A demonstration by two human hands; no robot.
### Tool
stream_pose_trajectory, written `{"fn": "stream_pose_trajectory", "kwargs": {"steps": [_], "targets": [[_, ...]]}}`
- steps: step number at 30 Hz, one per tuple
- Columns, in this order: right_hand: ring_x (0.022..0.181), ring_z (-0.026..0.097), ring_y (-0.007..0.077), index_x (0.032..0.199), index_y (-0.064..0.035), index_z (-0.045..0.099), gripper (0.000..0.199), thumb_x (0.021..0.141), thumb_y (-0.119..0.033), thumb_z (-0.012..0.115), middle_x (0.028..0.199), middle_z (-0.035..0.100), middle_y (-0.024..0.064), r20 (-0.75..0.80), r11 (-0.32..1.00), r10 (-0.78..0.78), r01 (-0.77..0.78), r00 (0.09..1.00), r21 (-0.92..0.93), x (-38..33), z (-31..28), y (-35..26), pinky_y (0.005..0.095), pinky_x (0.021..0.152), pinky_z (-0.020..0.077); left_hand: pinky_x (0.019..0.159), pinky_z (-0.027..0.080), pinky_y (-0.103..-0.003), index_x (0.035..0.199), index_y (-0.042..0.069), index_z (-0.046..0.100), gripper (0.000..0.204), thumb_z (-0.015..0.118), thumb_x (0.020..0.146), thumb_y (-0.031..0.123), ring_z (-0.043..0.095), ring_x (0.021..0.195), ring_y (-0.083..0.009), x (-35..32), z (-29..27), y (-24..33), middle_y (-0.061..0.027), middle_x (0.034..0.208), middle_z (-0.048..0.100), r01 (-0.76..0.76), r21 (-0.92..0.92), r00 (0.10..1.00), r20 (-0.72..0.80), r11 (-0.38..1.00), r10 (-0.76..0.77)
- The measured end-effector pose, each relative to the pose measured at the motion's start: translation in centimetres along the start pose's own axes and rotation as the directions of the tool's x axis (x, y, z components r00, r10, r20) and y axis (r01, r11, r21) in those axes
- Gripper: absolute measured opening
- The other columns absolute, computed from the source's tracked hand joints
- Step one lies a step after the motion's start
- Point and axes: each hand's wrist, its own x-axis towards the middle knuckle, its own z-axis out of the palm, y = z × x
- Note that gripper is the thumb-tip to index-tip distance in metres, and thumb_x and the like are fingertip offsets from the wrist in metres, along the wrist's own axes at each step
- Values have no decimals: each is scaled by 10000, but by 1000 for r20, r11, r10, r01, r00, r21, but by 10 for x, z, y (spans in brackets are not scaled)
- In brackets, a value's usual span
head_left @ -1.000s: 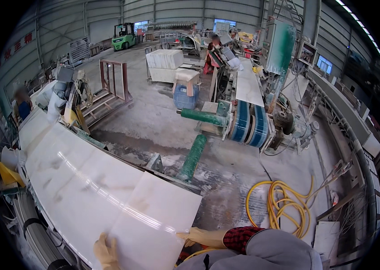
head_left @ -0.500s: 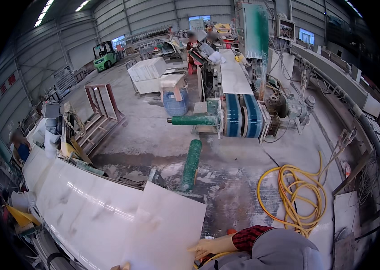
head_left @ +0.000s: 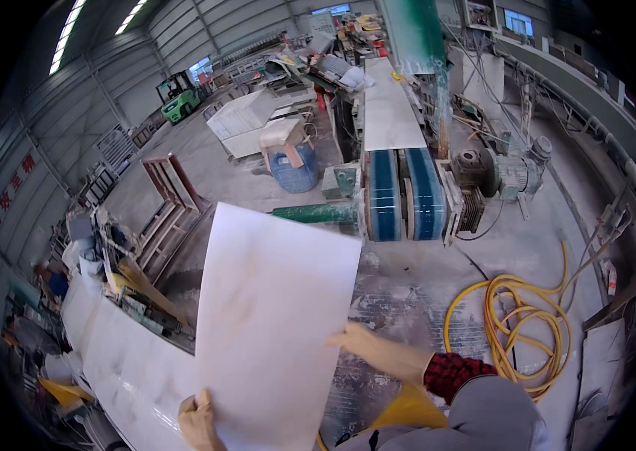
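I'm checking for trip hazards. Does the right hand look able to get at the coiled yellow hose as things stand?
Probably not right away: the right hand grips the edge of the lifted white slab, and the yellow hose lies apart on the floor to the person's right, nothing blocking it.

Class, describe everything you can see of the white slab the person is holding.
The white slab is a large, thin rectangular sheet, stone-like, smooth and faintly veined with pale brownish marks. It is raised and tilted, its far corner pointing toward the blue belt machine. The left hand grips its lower left edge; the right hand grips its right edge. It covers part of another white slab lying on the left, and part of the dusty floor.
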Motion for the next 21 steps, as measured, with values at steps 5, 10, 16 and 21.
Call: {"fn": "stream_pose_trajectory", "kwargs": {"steps": [5,10,16,21], "targets": [[1077,828,238,1360,10,870,463,1020,-298,936,1231,895,140,-288,962,-253,208,924,-178,18,-150,-111,380,964,659,794,584,-448,1199,-28,910,654,805,1118,613,705,813,-257,6,142,147,-140,942,847,39,-267,961,274,963,37],[1047,845,236,1381,26,851,447,1029,-239,922,1220,892,164,-420,986,-165,149,892,-72,-8,-267,-177,379,963,663,790,568,-373,1287,-99,880,729,710,1207,605,699,870,-170,-43,253,238,-57,997,841,256,-704,839,502,663,210],[1080,853,283,1401,31,813,445,1049,-225,906,1235,874,172,-471,977,-211,192,857,-88,18,-372,-80,437,937,684,966,609,-473,1348,-38,881,636,650,1223,541,814,1095,-364,-70,321,270,-208,1182,891,4,-529,708,601,849,371],[1112,840,328,1402,-5,803,399,1055,-179,895,1259,857,174,-360,733,-640,398,679,-551,65,-437,23,474,959,686,1166,568,-515,1529,30,809,743,439,1241,606,769,1378,-478,-75,343,299,-284,1456,840,-384,-353,594,614,854,520]]}}
